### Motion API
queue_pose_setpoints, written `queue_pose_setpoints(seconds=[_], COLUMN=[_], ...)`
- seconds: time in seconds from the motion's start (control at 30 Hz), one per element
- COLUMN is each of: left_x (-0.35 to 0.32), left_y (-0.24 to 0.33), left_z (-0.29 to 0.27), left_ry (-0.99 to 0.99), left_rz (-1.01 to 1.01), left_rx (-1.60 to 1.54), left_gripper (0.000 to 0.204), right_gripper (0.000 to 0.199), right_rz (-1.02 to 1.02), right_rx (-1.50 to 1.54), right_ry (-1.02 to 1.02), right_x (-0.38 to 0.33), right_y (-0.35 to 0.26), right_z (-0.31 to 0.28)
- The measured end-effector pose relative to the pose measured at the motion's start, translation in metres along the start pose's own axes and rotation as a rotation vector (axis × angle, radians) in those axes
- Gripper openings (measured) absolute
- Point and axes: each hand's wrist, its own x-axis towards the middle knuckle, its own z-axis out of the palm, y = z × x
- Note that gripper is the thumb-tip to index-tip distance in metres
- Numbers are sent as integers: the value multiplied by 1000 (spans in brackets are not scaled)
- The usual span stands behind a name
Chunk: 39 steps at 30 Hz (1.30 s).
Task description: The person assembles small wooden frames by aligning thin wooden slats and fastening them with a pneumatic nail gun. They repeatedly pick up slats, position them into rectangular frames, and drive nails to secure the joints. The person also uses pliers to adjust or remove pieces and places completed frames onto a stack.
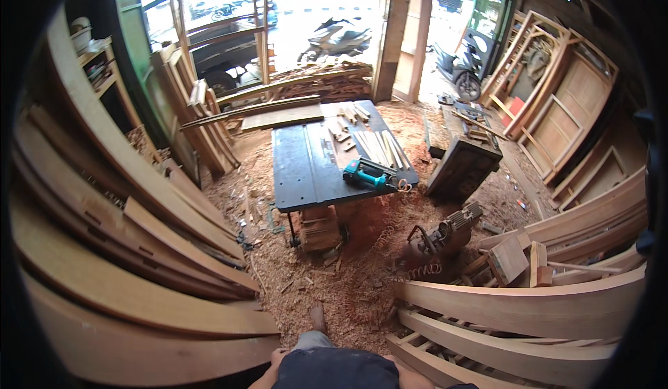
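Note:
My left hand (pixel 279 356) is at the lower edge, close against my dark shirt, its fingers mostly hidden. On the other side a strip of my right arm (pixel 412 375) shows; the right hand itself is covered by the shirt. Neither hand visibly holds anything. Ahead stands a dark-topped worktable (pixel 299 173). A teal nail gun (pixel 367 174) lies near its right front corner, beside a coiled air hose (pixel 403 186). Pale wood strips (pixel 379 149) and short wood pieces (pixel 339 133) lie farther back on the tabletop.
Long boards (pixel 139 333) lean along the left. Thick planks (pixel 515 305) are stacked at the right. Wood shavings (pixel 306 291) cover the floor. A motor-like machine (pixel 452 229) and a dark tilted box (pixel 465 170) stand right of the table. Wooden frames (pixel 563 117) lean farther back; motorbikes (pixel 456 69) stand near the opening.

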Motion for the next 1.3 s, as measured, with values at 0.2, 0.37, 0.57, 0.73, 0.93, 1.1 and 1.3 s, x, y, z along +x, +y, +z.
queue_pose_setpoints(seconds=[0.2, 0.37, 0.57, 0.73, 0.93, 1.1, 1.3], left_x=[117, 214, 283, 259, 208, 224, 258], left_y=[64, 152, 235, 218, 158, 178, 256], left_z=[-26, -51, -64, -51, -19, 17, 77], left_ry=[-115, -193, -146, -75, -178, -199, -151], left_rz=[117, -132, 94, -41, -236, -178, -156], left_rx=[306, 52, -296, -381, -42, 116, 137], left_gripper=[18, 21, 20, 20, 21, 21, 20], right_gripper=[24, 24, 25, 28, 28, 27, 21], right_rz=[-42, -97, -99, -45, -70, 1, 34], right_rx=[351, 482, 350, 251, 257, 353, 297], right_ry=[243, 460, 420, 394, 326, 364, 319], right_x=[19, 34, 33, 55, 70, 87, 130], right_y=[-84, -183, -249, -274, -295, -290, -300], right_z=[-11, -66, -105, -123, -159, -191, -263])
